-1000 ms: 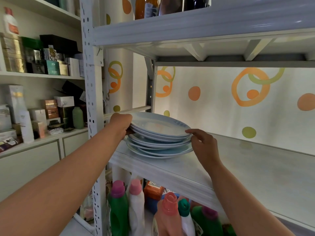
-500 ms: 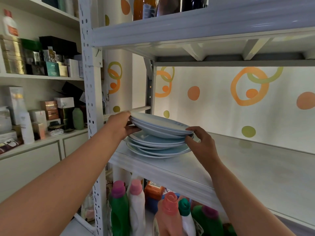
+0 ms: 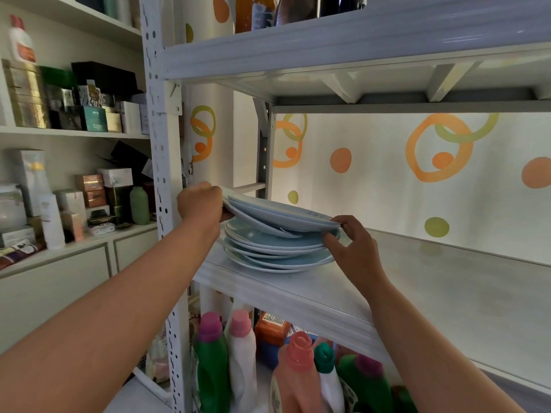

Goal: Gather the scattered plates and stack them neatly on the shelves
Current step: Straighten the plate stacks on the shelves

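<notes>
Blue plates [image 3: 277,251] sit stacked at the left end of the white shelf [image 3: 417,293], just beside the post [image 3: 162,174]. I see my left hand [image 3: 201,204] gripping the raised left rim of the top plates [image 3: 280,214], which tilt down rightwards; my right hand [image 3: 351,245] pinches their right rim at the stack

The plates [image 3: 277,234] before me are pale blue, on a white shelf [image 3: 417,296]. Behind them the wall [image 3: 372,186] is white, patterned with orange rings, yellow-green rings, and orange and olive dots. At the bottom of the frame stand a green bottle [image 3: 210,374] capped purple, a white bottle [image 3: 243,362] capped pink, and a salmon-pink bottle [image 3: 298,380].
</notes>
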